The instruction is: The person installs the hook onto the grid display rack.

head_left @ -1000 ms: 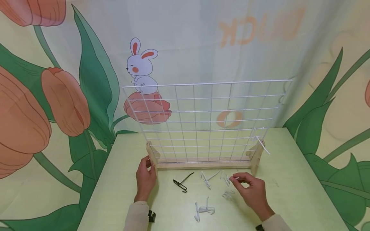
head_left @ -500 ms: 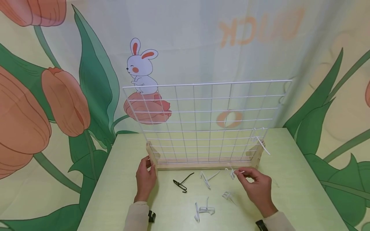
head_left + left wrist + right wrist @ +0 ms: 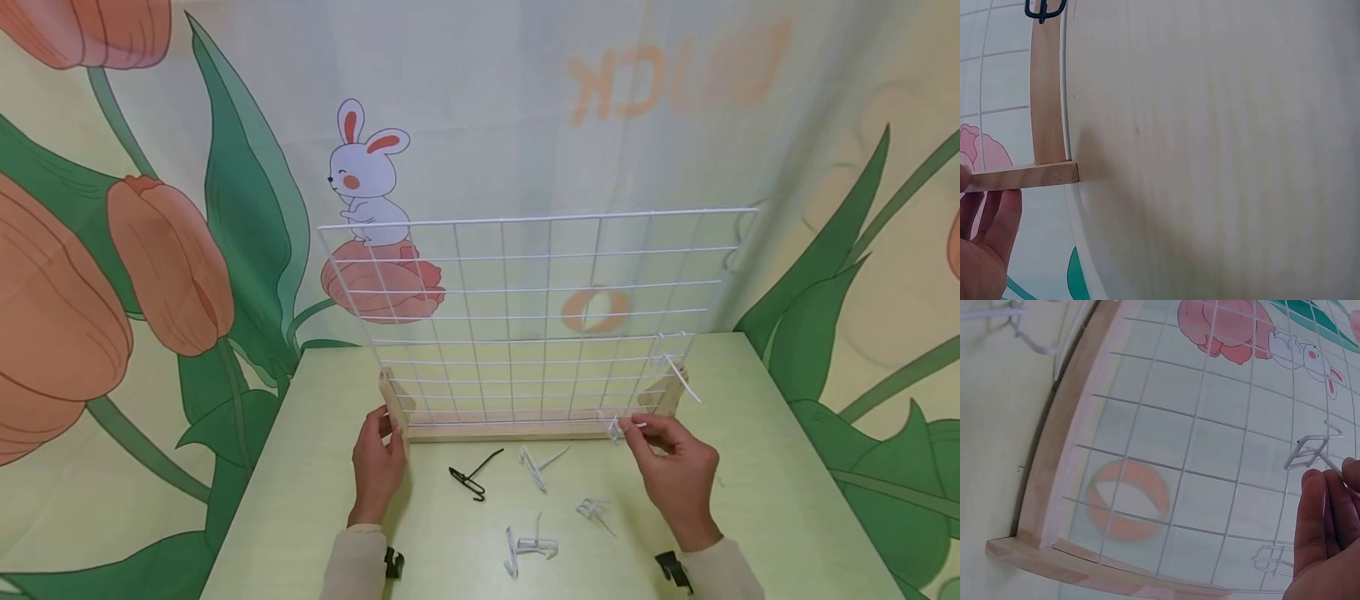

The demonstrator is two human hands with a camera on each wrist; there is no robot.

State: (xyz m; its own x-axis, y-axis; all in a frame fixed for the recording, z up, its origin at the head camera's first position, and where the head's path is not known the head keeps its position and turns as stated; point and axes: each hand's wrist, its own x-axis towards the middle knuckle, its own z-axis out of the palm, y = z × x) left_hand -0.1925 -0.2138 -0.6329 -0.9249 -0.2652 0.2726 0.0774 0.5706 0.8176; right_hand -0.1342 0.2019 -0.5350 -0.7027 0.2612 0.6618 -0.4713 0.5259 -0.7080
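Note:
A white wire grid panel [image 3: 525, 219] stands upright in a wooden base [image 3: 525, 432]. My left hand [image 3: 378, 462] grips the base's left end piece [image 3: 1022, 177], thumb on one side and fingers on the other. Between thumb and fingers my right hand [image 3: 678, 483] pinches a white wire hook [image 3: 1313, 450] by its arm. The hook's clip end points away from the hand and overlaps the lower right of the grid in the head view. Another white hook [image 3: 681, 377] hangs on the grid near its right edge, its prong sticking forward.
In front of the base lie a black wire hook [image 3: 468, 479] and a white hook [image 3: 534, 468]. Nearer the person are more white hooks [image 3: 532, 543], with another white hook [image 3: 594, 507] to their right. A printed curtain [image 3: 480, 108] hangs behind the table [image 3: 300, 500].
My right hand has lifted the white hook from over the loose hooks, moving up and to the right toward the grid's lower right. The left hand stays on the base.

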